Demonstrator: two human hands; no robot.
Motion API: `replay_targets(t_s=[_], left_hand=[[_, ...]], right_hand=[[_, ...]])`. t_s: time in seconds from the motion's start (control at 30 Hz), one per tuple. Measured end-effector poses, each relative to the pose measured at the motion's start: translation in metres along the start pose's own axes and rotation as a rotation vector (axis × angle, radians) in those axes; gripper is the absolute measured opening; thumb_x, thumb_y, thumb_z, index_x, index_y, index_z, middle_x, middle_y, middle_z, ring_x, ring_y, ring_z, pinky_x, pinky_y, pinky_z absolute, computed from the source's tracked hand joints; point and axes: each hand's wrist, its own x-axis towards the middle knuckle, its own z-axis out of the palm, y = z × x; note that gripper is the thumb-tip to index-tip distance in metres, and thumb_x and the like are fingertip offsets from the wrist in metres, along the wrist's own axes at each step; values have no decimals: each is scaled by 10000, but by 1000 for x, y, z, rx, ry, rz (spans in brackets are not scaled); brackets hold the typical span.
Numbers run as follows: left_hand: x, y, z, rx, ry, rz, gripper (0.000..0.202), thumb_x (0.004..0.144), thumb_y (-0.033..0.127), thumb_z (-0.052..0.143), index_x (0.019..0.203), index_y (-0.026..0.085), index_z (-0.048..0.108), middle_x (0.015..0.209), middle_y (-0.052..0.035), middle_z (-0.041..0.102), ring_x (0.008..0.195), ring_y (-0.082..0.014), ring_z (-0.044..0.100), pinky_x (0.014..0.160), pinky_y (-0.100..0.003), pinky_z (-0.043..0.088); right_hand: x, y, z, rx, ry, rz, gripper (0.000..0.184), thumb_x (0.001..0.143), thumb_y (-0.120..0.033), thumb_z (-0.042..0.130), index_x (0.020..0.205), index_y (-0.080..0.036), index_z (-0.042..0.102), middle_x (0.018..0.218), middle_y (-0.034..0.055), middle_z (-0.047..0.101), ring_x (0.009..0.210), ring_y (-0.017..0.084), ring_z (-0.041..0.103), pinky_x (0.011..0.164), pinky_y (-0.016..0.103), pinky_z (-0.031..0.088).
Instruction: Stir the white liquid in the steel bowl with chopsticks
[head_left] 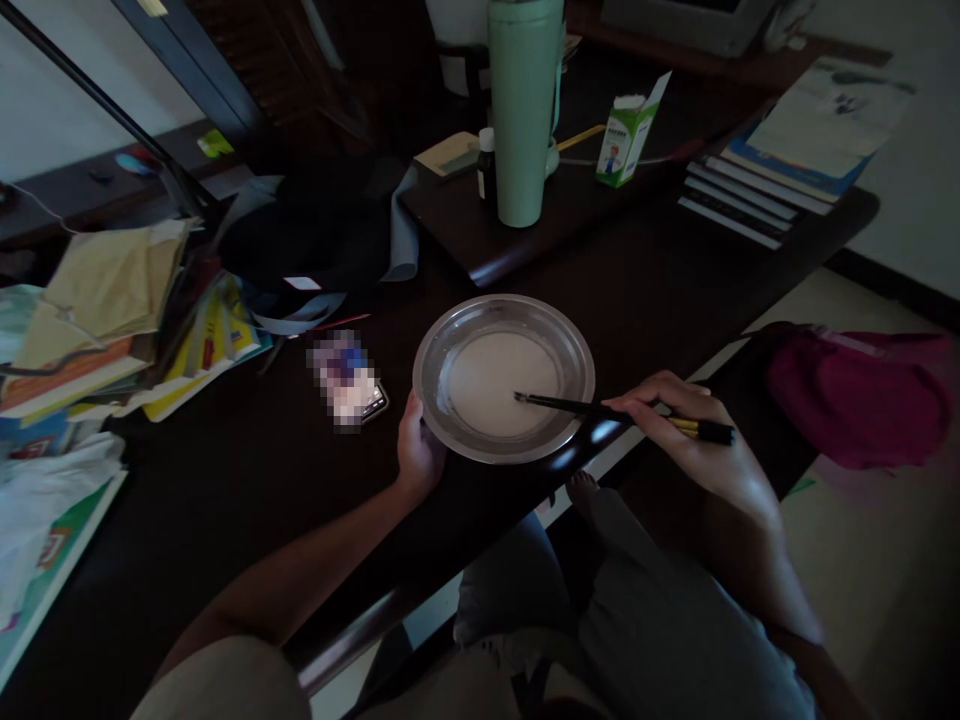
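Note:
A round metal bowl (504, 452) with a milky white liquid (499, 375) in it is at the table's near edge. My left hand (420, 450) grips the bowl's left side, its fingers partly hidden beneath the bowl. In my right hand (694, 435) is a pair of black chopsticks (574, 406) with gold marks near the back ends. The chopsticks reach over the bowl's right rim, their tips at the liquid near its middle. Left of the bowl lies a phone (381, 402), its screen blurred out.
A green tumbler (521, 120), a dark bottle (486, 170) and an opened green-white carton (626, 140) stand behind the bowl. Books (780, 180) are stacked at right. A black bag (315, 230) and piled papers (105, 290) occupy the left. A magenta bag (862, 395) is at right.

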Motion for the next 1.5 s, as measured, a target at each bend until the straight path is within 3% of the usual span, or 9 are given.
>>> replay_targets(t_s=[0.17,0.4,0.57,0.73,0.83,0.97,1.23,1.5], left_hand=[[-1,3,1,8,-10,14,401,917,581,736,1134,252,810,1222,-64,836,1258,-324,749,1133,-477,579],[-7,10,3,-19,8,-3,410,876,578,771,1121,252,814,1198,-62,837,1230,-325,755,1107,-475,593],[-9,10,4,11,8,6,420,915,584,723,1162,254,806,1206,-71,834,1221,-325,757,1113,-487,580],[-5,8,0,-2,-6,8,418,913,573,735,1176,256,808,1198,-71,836,1218,-326,759,1116,-494,581],[-3,5,-1,-14,-25,7,409,927,573,722,1164,250,808,1228,-75,832,1254,-330,748,1137,-496,572],[-2,6,-1,-4,-39,21,414,941,576,708,1167,241,800,1264,-80,825,1297,-333,733,1166,-501,553],[-6,13,2,-8,-7,12,424,885,586,778,1143,253,823,1163,-49,845,1157,-299,781,1070,-442,610],[-7,8,2,-3,-19,22,398,932,561,732,1167,249,808,1181,-63,840,1219,-321,769,1124,-493,588]], right_hand=[[5,-1,18,53,-55,-14,304,1036,-514,656,897,-314,838,916,26,836,862,241,767,839,457,538],[19,2,45,-33,8,-34,266,1038,-489,659,926,-338,847,930,17,845,900,250,753,994,531,478],[18,4,42,-18,146,-49,252,1037,-450,647,907,-330,826,960,30,852,947,276,763,951,524,509],[9,4,25,-94,203,-31,251,1037,-445,655,884,-322,813,935,25,840,911,267,766,952,530,504],[4,4,12,-64,167,2,267,1032,-468,672,867,-309,809,954,34,844,880,262,774,888,492,523],[-1,-3,4,17,21,23,270,1032,-490,675,902,-318,838,927,34,834,852,253,773,820,451,537],[7,-10,33,21,-17,-45,275,1041,-480,657,918,-331,853,901,18,827,847,237,740,906,479,464],[22,5,49,7,121,-40,293,1026,-501,649,866,-320,815,951,27,859,930,264,769,950,511,477]])
